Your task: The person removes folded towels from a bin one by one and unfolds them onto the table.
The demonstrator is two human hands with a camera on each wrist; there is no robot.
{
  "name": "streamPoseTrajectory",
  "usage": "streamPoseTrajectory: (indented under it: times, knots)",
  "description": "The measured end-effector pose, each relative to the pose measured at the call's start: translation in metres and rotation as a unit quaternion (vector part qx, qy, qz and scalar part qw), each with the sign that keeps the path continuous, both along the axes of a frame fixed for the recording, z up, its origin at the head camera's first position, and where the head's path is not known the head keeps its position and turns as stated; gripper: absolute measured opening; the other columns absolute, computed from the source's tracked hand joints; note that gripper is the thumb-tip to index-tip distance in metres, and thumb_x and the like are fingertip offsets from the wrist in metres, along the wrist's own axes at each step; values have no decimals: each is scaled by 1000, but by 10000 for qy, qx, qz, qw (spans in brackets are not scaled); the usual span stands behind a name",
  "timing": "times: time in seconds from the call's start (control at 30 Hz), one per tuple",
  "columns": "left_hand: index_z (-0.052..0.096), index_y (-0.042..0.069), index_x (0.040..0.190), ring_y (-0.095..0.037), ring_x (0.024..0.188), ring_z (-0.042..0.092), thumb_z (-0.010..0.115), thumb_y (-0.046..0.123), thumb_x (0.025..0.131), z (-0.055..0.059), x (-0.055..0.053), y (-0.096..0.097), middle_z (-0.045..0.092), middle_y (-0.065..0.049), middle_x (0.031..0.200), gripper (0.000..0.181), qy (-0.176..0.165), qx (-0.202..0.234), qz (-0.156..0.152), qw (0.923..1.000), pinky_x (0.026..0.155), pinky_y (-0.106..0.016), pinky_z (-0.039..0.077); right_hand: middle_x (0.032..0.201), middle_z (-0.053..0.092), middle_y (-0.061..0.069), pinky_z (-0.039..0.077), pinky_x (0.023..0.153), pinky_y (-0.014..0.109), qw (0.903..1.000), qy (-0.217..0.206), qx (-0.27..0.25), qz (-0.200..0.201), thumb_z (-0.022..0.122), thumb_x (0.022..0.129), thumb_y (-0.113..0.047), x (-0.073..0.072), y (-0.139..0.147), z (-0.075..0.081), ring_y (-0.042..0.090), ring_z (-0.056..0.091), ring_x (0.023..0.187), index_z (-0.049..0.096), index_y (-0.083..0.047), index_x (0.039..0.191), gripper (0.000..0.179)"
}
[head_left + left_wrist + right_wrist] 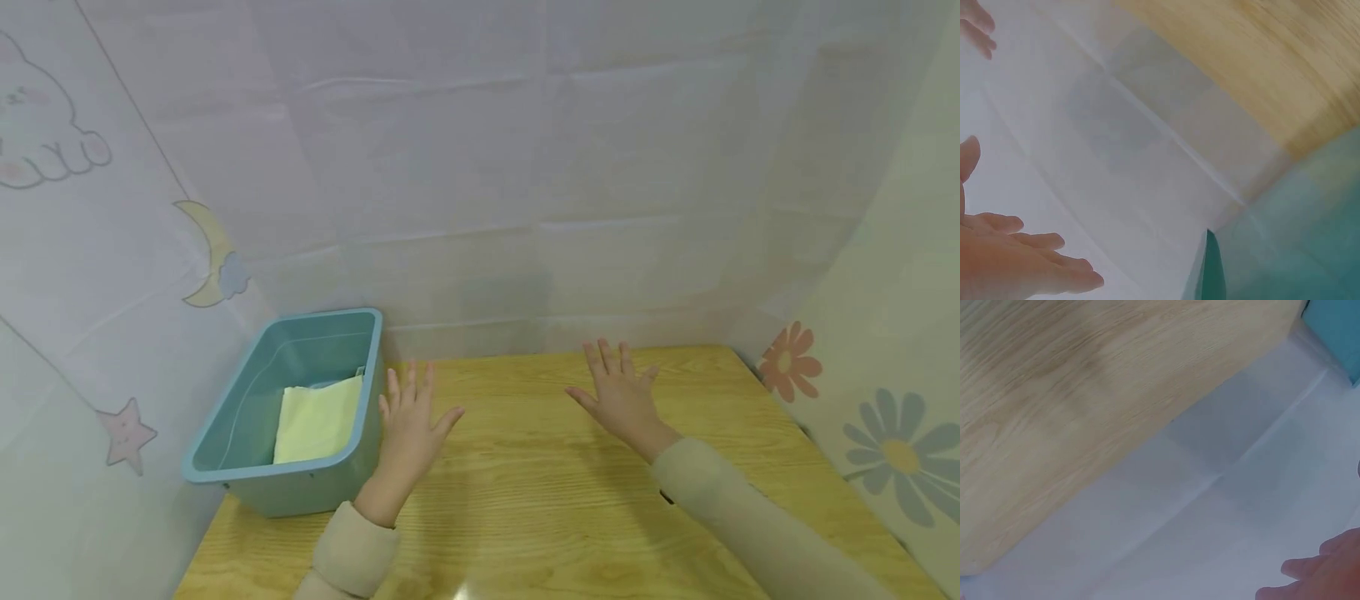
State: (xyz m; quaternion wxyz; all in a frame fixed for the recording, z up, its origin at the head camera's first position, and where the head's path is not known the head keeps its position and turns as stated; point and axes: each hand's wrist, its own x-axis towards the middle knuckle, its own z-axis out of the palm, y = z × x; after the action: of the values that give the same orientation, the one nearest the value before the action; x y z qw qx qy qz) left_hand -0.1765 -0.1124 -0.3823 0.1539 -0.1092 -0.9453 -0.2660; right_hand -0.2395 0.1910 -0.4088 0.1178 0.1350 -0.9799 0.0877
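Note:
Both hands hover flat over a wooden table point(540, 500) with fingers spread and nothing in them. My left hand point(411, 415) is just right of a teal plastic bin point(225, 454), close to its right wall. A folded pale yellow cloth point(318, 418) lies inside the bin. My right hand point(618, 396) is over the middle of the table toward the back. In the left wrist view the left hand's fingers point(1041, 269) stretch out beside the bin's corner point(1213, 269). The right wrist view catches only the right hand's fingertips point(1310, 575) at the lower right.
White sheeting with cartoon prints encloses the table at the back point(480, 208), left and right. The bin stands at the table's left rear corner. Beige sleeves point(750, 517) cover both forearms.

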Motion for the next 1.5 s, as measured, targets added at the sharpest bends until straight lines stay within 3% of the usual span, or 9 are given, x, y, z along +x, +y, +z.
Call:
streamPoseTrajectory:
  times: [0.17, 0.37, 0.57, 0.83, 1.17, 1.37, 1.5]
  knots:
    - [29, -8, 148, -58, 138, 4, 65, 28, 93, 7, 9, -19, 17, -34, 153, 75, 154, 58, 3, 9999, 101, -77, 13, 155, 21, 27, 11, 92, 85, 10000, 33, -76, 56, 52, 96, -53, 6, -2, 9, 53, 14, 139, 22, 0, 152, 83]
    - [22, -5, 151, -52, 141, -3, 63, 29, 95, 12, 19, -39, 10, -29, 157, 77, -198, 529, 88, 9984, 106, -74, 5, 153, 25, 28, 14, 92, 85, 9995, 218, -192, 77, 59, 96, -43, 12, -3, 15, 53, 20, 138, 25, 2, 151, 79]
    - [21, -5, 151, -48, 143, -5, 61, 27, 97, 11, 30, -63, 11, -27, 158, 74, -365, 961, 395, 9939, 108, -71, 2, 150, 32, 27, 16, 92, 84, 9979, 384, -474, 238, 59, 96, -40, 20, -9, 19, 52, 27, 135, 30, 2, 149, 74]
    - [30, -9, 146, -50, 142, 6, 58, 22, 99, 5, 44, -97, 23, -30, 153, 63, -119, 1293, 884, 9876, 109, -70, 7, 143, 42, 26, 28, 93, 79, 9927, 647, -688, 746, 62, 96, -33, 25, -18, 17, 49, 40, 128, 36, 3, 146, 67]
    - [30, -14, 143, -54, 140, 9, 55, 17, 100, 1, 59, -150, 26, -36, 148, 59, 378, 1490, 1458, 9773, 112, -66, 7, 143, 44, 26, 26, 97, 77, 9886, 657, -728, 1141, 63, 95, -28, 29, -37, 21, 49, 41, 129, 36, 5, 145, 66]
    - [23, -14, 146, -53, 140, 7, 50, 19, 103, 5, 65, -177, 21, -37, 150, 60, 213, 1378, 1650, 9764, 110, -67, 6, 141, 46, 25, 29, 95, 76, 9854, 810, -829, 1251, 62, 96, -28, 30, -45, 24, 47, 42, 128, 37, 5, 145, 64]
    - [25, -15, 144, -56, 136, 16, 51, 18, 102, 5, 66, -186, 25, -38, 146, 60, 298, 1237, 1729, 9767, 109, -68, 13, 142, 46, 24, 29, 96, 76, 9843, 822, -878, 1291, 62, 96, -28, 30, -50, 26, 47, 42, 128, 38, 4, 145, 63]
